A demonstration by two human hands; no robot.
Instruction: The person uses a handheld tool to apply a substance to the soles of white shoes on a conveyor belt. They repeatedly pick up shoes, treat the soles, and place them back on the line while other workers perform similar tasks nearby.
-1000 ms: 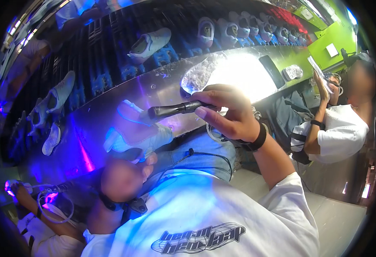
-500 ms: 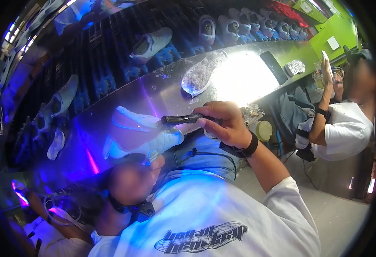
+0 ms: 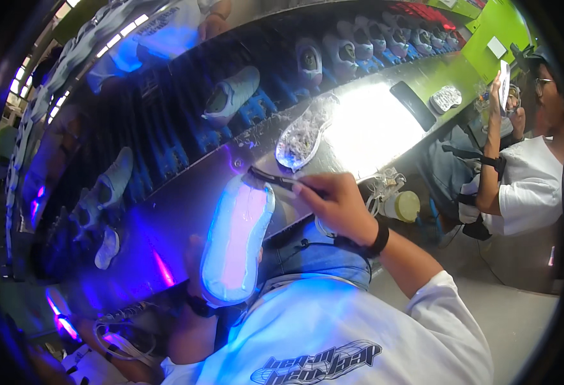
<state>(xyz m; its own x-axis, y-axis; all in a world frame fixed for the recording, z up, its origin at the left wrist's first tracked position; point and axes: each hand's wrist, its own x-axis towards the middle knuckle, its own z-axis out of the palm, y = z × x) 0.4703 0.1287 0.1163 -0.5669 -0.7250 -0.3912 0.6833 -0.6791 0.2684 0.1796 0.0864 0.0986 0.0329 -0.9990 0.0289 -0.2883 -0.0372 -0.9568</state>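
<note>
My left hand (image 3: 195, 253) holds a shoe (image 3: 238, 240) from behind, its fingers mostly hidden. The shoe's underside faces up, pinkish along the middle with a pale blue-lit rim. In my right hand (image 3: 338, 202) is a slim dark-handled brush (image 3: 274, 178), gripped between thumb and fingers. Its head rests at the far end of the shoe's underside. Just beyond the brush, a loose shoe sole (image 3: 304, 131) with a rough, greyish inner side lies on the metal bench (image 3: 173, 186).
Behind the bench runs a dark conveyor, with several shoes on blue racks (image 3: 253, 109). A dark flat phone-like slab (image 3: 413, 106) and a second sole (image 3: 445, 99) lie right of a bright light patch. A pale yellow tub (image 3: 402, 206) stands near a co-worker (image 3: 519, 173).
The shoe has turned from its side so its underside faces up, upright in view. The brush has moved slightly up and right onto its far end. Shoes on the conveyor have shifted.
</note>
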